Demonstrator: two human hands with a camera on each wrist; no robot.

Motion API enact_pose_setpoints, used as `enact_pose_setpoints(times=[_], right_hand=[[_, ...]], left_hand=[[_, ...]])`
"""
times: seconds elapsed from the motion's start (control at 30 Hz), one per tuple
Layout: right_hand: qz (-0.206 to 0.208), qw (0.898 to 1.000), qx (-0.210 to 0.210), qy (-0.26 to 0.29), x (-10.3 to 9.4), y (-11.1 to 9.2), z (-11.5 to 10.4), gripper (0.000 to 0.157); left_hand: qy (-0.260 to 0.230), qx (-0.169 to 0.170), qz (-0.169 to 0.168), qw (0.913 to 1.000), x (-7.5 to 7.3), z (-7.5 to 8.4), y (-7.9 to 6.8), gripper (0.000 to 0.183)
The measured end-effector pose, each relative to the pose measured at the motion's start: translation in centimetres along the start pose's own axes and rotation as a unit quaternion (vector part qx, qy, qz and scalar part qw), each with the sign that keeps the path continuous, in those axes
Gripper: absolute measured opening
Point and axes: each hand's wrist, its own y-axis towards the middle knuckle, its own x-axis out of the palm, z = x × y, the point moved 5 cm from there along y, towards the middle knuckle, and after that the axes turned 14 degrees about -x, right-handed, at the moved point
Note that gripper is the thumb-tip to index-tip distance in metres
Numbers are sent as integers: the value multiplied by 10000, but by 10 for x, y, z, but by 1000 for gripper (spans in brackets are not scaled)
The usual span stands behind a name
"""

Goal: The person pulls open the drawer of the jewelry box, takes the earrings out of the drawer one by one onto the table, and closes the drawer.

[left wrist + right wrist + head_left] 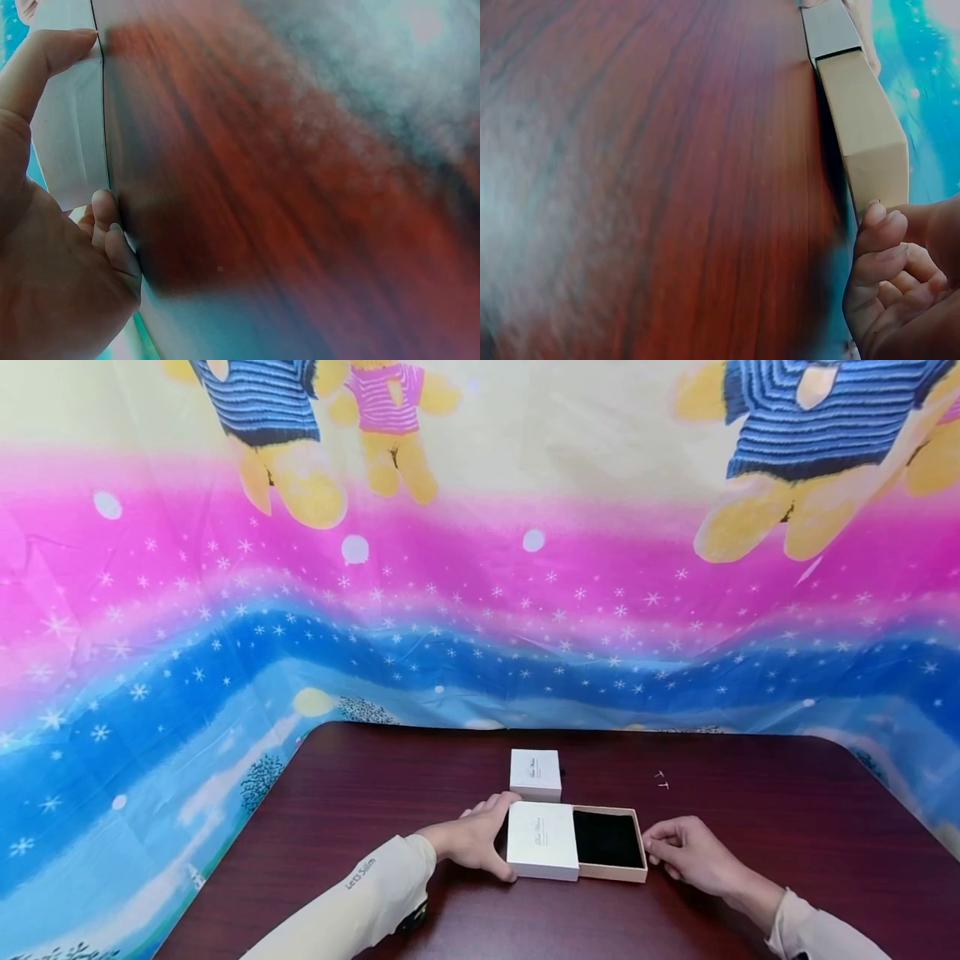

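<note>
A flat white slide-out gift box lies on the table, its white sleeve (pixel 542 842) on the left. The tan inner tray (pixel 611 873) sticks out to the right with a black pad (pixel 609 838) inside. My left hand (pixel 472 843) grips the sleeve's left end, thumb at the near side and fingers at the far side. At the tray's right end, my right hand (pixel 693 853) has its fingers curled, with thumb and forefinger tips together against the end wall. Whatever lies between those tips is hidden. The right wrist view shows the tray's tan side (pixel 862 112) beyond the fingertips.
Right behind the sleeve stands a smaller white box (pixel 535 770) with print on its lid. Two tiny pale T-shaped pieces (pixel 662 785) lie farther back on the right. The dark wooden table (pixel 420 760) ends at a patterned cloth backdrop (pixel 480 610).
</note>
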Motion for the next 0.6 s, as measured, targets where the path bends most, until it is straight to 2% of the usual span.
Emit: enact_pose_setpoints(times=[0.27, 0.6], right_hand=[[-104, 9996, 182, 210, 0, -1, 2, 19], [-120, 9995, 94, 282, 4, 2, 2, 20]], left_hand=[[1, 45, 12, 10000, 0, 1, -1, 102], [-14, 15, 24, 10000, -1, 0, 0, 102]])
